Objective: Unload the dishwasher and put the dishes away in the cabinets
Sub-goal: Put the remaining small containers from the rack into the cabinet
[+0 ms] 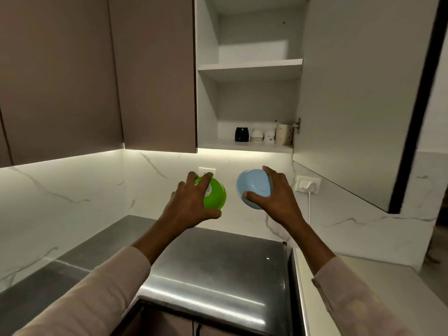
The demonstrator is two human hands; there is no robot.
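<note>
bottom cabinet shelf (pixel 218 144) — black cup (pixel 241 134), patterned white jar (pixel 257 136), white mug (pixel 269 137), cream canister (pixel 284 134), side by side | grey countertop (pixel 218 263) — glossy, below the shelf

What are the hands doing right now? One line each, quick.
Left hand: closed, holding the green bowl.
Right hand: closed, holding the blue bowl.

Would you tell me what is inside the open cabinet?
On its bottom shelf: a dark cup, a white pot, a white mug and a beige canister. The middle shelf's top is hidden from below.
</note>
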